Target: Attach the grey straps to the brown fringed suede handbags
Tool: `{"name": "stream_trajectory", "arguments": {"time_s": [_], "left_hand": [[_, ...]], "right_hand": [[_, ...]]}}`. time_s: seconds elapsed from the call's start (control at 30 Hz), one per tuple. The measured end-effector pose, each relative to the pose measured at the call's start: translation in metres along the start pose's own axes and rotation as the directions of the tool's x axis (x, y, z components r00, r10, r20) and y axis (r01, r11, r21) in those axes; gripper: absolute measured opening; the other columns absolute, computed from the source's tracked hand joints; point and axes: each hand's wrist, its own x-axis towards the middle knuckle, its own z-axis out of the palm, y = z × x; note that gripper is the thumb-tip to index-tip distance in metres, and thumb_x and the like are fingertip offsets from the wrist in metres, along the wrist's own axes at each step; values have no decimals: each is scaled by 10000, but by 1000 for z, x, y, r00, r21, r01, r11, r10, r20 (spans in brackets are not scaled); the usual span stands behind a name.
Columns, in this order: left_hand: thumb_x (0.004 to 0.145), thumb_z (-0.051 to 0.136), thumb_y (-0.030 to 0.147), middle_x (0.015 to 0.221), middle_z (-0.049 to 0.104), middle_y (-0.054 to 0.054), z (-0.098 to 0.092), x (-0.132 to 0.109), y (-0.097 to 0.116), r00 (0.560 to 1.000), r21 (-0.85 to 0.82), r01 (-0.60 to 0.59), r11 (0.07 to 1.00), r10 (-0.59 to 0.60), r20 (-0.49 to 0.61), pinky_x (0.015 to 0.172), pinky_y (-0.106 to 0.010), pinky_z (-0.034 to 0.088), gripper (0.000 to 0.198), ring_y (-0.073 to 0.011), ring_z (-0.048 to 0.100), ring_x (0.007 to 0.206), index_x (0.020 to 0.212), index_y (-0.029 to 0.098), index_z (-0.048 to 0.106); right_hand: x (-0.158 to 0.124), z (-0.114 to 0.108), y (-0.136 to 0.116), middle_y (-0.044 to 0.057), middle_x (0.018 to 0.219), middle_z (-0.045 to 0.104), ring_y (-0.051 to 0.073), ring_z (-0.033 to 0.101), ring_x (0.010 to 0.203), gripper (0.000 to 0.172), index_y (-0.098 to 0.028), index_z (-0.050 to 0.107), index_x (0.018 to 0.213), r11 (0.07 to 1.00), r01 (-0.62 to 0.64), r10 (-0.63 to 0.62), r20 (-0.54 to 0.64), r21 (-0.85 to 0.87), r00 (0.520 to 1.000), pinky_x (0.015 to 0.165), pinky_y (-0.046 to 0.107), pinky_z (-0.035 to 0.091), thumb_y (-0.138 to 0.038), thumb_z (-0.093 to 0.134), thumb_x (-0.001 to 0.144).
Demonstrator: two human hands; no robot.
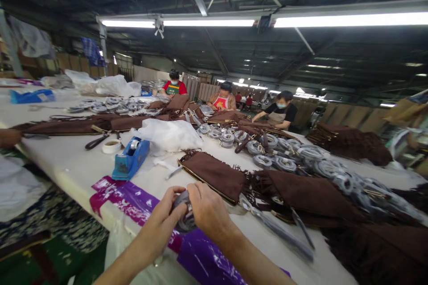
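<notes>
My left hand [163,216] and my right hand [209,211] meet over the near edge of a long white table [73,164]. Both are closed on one grey coiled strap wrapped in clear plastic [185,220], fingers pinching its top. Just beyond my hands lies a brown suede fringed bag [217,173]. More brown fringed bags [310,193] are stacked to the right. Purple plastic sheeting [123,198] lies under my hands.
A blue tape dispenser [130,158], a tape roll [111,146] and a white plastic bag [170,136] sit at left centre. Several wrapped grey coils [284,156] cover the table's middle. Three masked people work at the far end. Another person's hand [8,138] rests at the left edge.
</notes>
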Motion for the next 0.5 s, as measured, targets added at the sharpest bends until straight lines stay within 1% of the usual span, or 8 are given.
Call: {"name": "stream_trajectory", "arguments": {"time_s": [0.07, 0.1, 0.17, 0.2, 0.27, 0.33, 0.43, 0.5], "left_hand": [[854, 561, 488, 931, 702, -33, -3, -1, 5, 980, -228, 179, 957, -153, 127, 798, -293, 478, 394, -212, 629, 873, 1121, 200, 595], [835, 587, 513, 896, 708, -29, -5, 0, 6, 964, -321, 243, 915, -193, 181, 772, -283, 483, 419, -203, 636, 835, 1104, 193, 609], [763, 687, 502, 832, 717, -29, -5, 1, 7, 944, -446, 315, 838, -225, 243, 732, -262, 486, 436, -195, 648, 786, 1049, 176, 648], [729, 732, 474, 809, 719, -32, -6, 1, 6, 937, -477, 335, 812, -232, 263, 714, -255, 486, 432, -196, 653, 774, 1025, 168, 663], [703, 768, 438, 789, 721, -41, -7, 0, 2, 926, -499, 360, 788, -237, 295, 699, -249, 488, 404, -201, 660, 773, 982, 157, 686], [721, 755, 430, 809, 724, -51, -10, -3, -5, 917, -502, 377, 778, -236, 323, 730, -260, 498, 355, -211, 662, 804, 944, 158, 703], [748, 722, 446, 855, 725, -60, -19, -7, -21, 920, -486, 371, 791, -241, 310, 800, -289, 511, 308, -233, 654, 866, 883, 170, 719], [749, 713, 461, 862, 719, -60, -25, -9, -31, 924, -450, 358, 818, -241, 295, 811, -292, 520, 295, -236, 647, 865, 820, 175, 722]], "right_hand": [[-1, 3, 7, 74, 828, 609, 224, 576, 725, 171, -171, 532, 907, 999, 17, -15, -56, 33, 998, 616, 310, 474, -44, 466, 813], [-1, 3, 10, 78, 836, 608, 225, 576, 732, 182, -170, 530, 922, 998, 16, -12, -80, 52, 997, 623, 311, 475, -45, 455, 812], [0, 3, 12, 86, 861, 611, 228, 581, 759, 220, -163, 528, 958, 994, -10, 21, -105, 105, 994, 647, 313, 479, -39, 438, 800], [1, 3, 11, 90, 869, 612, 231, 584, 777, 240, -158, 529, 972, 990, -31, 45, -105, 138, 993, 663, 315, 483, -34, 439, 786], [3, 3, 8, 95, 882, 616, 234, 591, 810, 277, -147, 533, 986, 974, -83, 100, -75, 210, 992, 703, 321, 487, -29, 452, 750], [5, 4, 3, 97, 895, 622, 232, 596, 824, 295, -141, 541, 995, 954, -140, 148, -12, 266, 989, 725, 321, 489, -35, 467, 730], [10, 6, -8, 98, 927, 627, 225, 600, 844, 280, -142, 553, 1019, 929, -205, 188, 84, 309, 979, 743, 314, 490, -59, 473, 764], [14, 4, -13, 102, 960, 624, 227, 597, 866, 295, -139, 552, 1058, 919, -212, 181, 122, 332, 976, 759, 314, 489, -86, 503, 772]]}}
